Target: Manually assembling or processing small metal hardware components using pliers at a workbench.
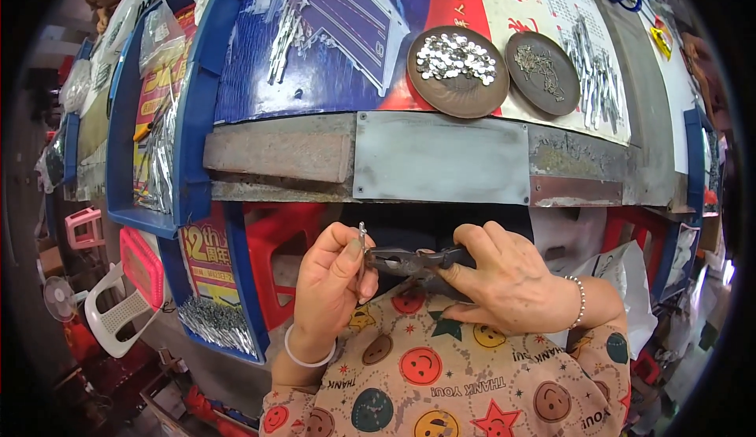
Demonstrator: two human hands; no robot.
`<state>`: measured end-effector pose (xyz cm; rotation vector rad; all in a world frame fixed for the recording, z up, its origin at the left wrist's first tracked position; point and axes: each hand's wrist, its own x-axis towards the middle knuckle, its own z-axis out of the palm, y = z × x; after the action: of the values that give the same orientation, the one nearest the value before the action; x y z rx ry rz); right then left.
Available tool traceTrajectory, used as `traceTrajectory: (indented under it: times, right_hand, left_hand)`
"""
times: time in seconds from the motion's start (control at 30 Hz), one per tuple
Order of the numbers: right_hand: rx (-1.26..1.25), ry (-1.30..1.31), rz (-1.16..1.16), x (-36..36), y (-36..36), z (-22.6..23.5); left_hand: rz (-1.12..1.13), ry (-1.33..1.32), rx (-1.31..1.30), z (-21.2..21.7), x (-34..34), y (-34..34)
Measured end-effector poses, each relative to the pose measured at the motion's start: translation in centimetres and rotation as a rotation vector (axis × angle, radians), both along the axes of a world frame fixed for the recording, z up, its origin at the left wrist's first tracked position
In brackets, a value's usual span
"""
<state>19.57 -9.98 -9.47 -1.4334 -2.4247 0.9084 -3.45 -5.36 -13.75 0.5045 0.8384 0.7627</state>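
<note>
Slim metal piece, held roughly upright in front of the body, just below the near edge of the worktable; its upper end shows above the thumb. In my head view, the left hand has thumb and fingers pressed together on it. The right hand has its fingers wrapped around the dark handles of the pliers, whose head points left and meets the piece beside the left fingertips; I cannot tell whether the jaws grip it.

Beyond the hands, I see a grey metal plate fixed along the table edge. On the printed sheet behind it stand two brown dishes side by side: the larger dish bears shiny silver discs, the smaller dish a heap of fine metal parts too small for me to identify. Slender silvery strips lie to the right of the dishes. At left, a blue tray contains further strips, and a lower blue bin holds a dense layer of small metal pieces.
</note>
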Motion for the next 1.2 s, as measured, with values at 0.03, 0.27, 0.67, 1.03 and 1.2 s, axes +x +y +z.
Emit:
traceTrajectory:
  times: [0.03,0.27,0.67,1.03,1.2]
  right_hand:
    - [-0.023,-0.013,0.004,0.0,0.0,0.1]
    - [-0.015,-0.014,0.014,-0.2,0.5,-0.3]
    - [-0.158,0.001,0.017,-0.4,1.7,-0.9]
    - [-0.179,0.025,-0.009,-0.7,0.9,-1.4]
    - [-0.081,-0.017,-0.023,-1.0,0.7,-1.4]
  left_hand:
    - [-0.011,0.017,0.011,0.1,0.0,0.0]
    - [-0.016,0.059,0.019,-0.2,-0.1,0.2]
    - [0.024,0.127,0.099,-1.3,-0.1,0.5]
    - [0.017,0.138,0.113,-1.3,-0.5,0.7]
    - [-0.033,0.108,0.081,-1.6,-0.8,0.5]
